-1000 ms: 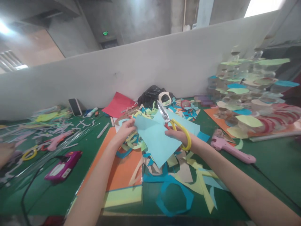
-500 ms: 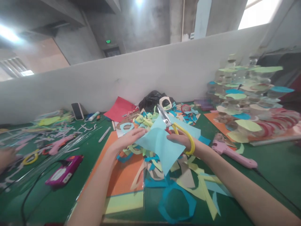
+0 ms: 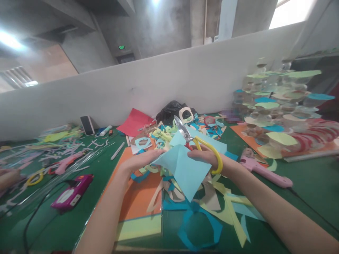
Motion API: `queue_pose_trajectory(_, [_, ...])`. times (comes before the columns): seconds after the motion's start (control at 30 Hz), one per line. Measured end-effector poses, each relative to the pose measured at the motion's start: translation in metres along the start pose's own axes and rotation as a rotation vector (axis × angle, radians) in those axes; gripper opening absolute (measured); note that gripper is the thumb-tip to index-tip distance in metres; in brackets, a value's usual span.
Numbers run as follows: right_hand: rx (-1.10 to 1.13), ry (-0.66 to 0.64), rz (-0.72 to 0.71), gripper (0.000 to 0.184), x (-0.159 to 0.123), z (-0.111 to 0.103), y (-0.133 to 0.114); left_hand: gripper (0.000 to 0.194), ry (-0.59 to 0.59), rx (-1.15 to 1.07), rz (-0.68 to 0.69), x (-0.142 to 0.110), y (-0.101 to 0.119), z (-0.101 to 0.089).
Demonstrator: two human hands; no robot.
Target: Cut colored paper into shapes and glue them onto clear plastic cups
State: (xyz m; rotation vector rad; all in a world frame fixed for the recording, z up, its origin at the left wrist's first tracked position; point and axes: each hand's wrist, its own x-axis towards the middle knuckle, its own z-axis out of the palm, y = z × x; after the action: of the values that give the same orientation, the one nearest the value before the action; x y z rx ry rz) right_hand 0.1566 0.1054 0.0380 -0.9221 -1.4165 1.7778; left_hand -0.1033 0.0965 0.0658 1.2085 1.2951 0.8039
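"What's on the left?"

"A purple box (image 3: 72, 194) on the desk (image 3: 53, 234), then the left hand (image 3: 145, 159) at the left edge of the blue paper (image 3: 190, 173). Its fingertips are mostly hidden, so I can't tell if they pinch."

"Where's the paper?"

"Raised between the hands above the scraps (image 3: 213, 197), bent, one corner pointing down. I'd judge it light and springy, easily creased or torn. Best taken gently by opposite edges."

"Further right?"

"The scissors (image 3: 188, 136), blades upward, hooked on the right hand (image 3: 206, 156). Its thumb presses the paper's front, seemingly pinching it against the fingers hidden behind. Past that, a glue gun (image 3: 267, 173)."
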Motion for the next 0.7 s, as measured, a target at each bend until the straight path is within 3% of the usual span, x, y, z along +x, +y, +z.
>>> queue_pose_trajectory(0.1, [-0.015,-0.021,0.016,0.025,0.002,-0.001,0.003,0.026,-0.145,-0.011,-0.047,-0.002,0.0,-0.001])
queue_pose_trajectory(0.23, [-0.036,-0.017,0.062,0.022,0.001,-0.001,0.003,0.037,-0.07,-0.041,0.029,-0.002,0.002,-0.002])
queue_pose_trajectory(0.43, [-0.061,0.0,0.061,0.024,-0.002,0.002,-0.002,0.017,-0.158,0.113,0.001,0.004,-0.004,-0.008])
queue_pose_trajectory(0.53, [-0.028,0.021,-0.007,0.032,0.004,0.003,0.0,0.013,-0.077,0.117,0.099,0.007,-0.01,-0.014])
queue_pose_trajectory(0.63, [0.059,0.037,-0.014,0.046,0.011,0.004,0.004,0.019,0.096,0.118,0.255,0.008,-0.01,-0.017])
queue_pose_trajectory(0.7, [0.006,0.067,-0.007,0.058,0.015,0.005,0.005,0.02,0.112,0.099,0.27,0.006,-0.006,-0.016])
